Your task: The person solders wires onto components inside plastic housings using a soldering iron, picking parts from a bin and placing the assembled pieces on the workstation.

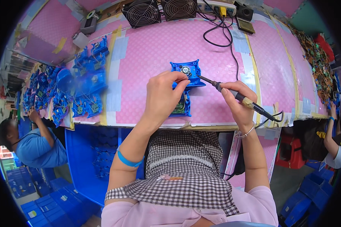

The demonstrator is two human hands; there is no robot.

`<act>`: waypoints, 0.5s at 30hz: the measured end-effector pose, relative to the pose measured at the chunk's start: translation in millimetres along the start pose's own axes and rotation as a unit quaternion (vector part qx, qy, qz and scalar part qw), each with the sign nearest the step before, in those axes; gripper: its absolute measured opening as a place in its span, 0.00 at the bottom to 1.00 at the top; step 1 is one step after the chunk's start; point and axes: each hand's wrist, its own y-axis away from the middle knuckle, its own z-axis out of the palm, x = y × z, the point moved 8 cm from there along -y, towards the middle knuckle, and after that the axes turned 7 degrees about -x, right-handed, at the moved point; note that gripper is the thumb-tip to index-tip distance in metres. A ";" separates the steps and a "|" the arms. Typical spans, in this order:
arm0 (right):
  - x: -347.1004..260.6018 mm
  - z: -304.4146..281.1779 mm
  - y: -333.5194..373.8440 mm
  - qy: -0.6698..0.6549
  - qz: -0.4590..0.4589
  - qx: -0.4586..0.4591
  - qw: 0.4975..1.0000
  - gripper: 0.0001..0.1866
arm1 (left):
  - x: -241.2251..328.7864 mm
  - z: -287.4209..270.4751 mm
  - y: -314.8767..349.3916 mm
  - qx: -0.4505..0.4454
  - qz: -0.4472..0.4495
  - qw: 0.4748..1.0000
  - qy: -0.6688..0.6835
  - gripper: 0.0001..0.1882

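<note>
My right hand (238, 104) grips a soldering iron (232, 92) by its dark handle. The iron's tip points left and reaches the right side of an open blue plastic housing (195, 65). A round speaker-like part (185, 70) sits inside that housing. With thumb and forefinger pinched, my left hand (161, 94) is over the housing's left side; what the fingertips hold is too small to make out. A second blue half (188, 111) lies nearer me and carries a green circuit board (179, 108), partly hidden by my left hand.
Blue housings with wires (89, 85) are piled left. Two black fans (142, 14), a power strip (216, 9) and an iron stand (245, 25) stand at the back. The iron's cord (269, 114) loops right. Wired boards (318, 68) lie far right. Other people work on both sides.
</note>
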 end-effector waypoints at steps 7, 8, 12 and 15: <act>2.4 3.2 -0.5 0.014 -0.016 0.001 1.000 0.05 | -11.5 23.4 -9.4 -0.069 -0.023 0.993 -0.097 0.07; 3.8 4.0 -0.5 0.009 -0.014 -0.001 1.000 0.05 | -13.2 24.9 -9.5 -0.072 -0.032 0.992 -0.096 0.07; 5.4 6.0 -1.4 0.008 -0.001 -0.015 1.000 0.05 | -15.6 27.4 -11.1 -0.084 -0.064 0.991 -0.083 0.07; 4.5 3.2 -0.5 0.004 -0.004 -0.006 1.000 0.05 | -15.6 28.6 -11.0 -0.080 -0.057 0.991 -0.085 0.07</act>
